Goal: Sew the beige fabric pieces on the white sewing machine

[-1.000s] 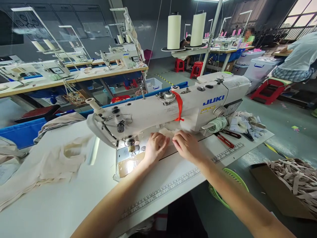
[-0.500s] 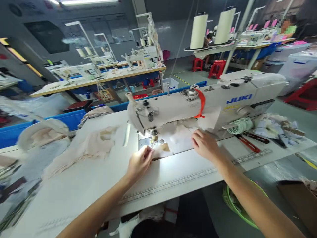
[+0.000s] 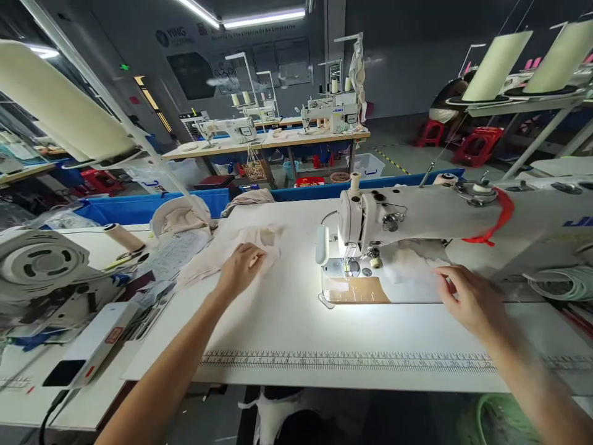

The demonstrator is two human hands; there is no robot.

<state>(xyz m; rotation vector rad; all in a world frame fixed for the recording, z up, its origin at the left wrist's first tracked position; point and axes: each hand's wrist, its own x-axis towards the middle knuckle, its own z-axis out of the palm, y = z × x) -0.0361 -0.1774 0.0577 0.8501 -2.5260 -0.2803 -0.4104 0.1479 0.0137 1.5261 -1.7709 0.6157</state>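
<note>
My left hand (image 3: 239,269) rests on a pile of thin beige fabric pieces (image 3: 208,258) left of the sewing machine. Its fingers are curled together at the pile's right part, seemingly pinching the top fabric. Under the arm of the white sewing machine (image 3: 417,213) lies a pale fabric piece (image 3: 407,262), to the right of the needle area. My right hand (image 3: 470,303) has bent fingers closed at this piece's right edge; its fingertips are partly hidden. The lit presser foot (image 3: 351,267) stands between my hands, apart from both.
A printed ruler strip (image 3: 324,360) runs along the table's front edge. At left are a bobbin-winder-like machine part (image 3: 44,266), a white box-shaped device (image 3: 90,346) and a thread cone (image 3: 124,238). A green basket (image 3: 503,420) stands below right. Red stools (image 3: 479,147) are farther back.
My left hand has left the presser foot area and moved left onto the beige pile. My right hand stays by the fabric under the machine arm. The view has turned left.
</note>
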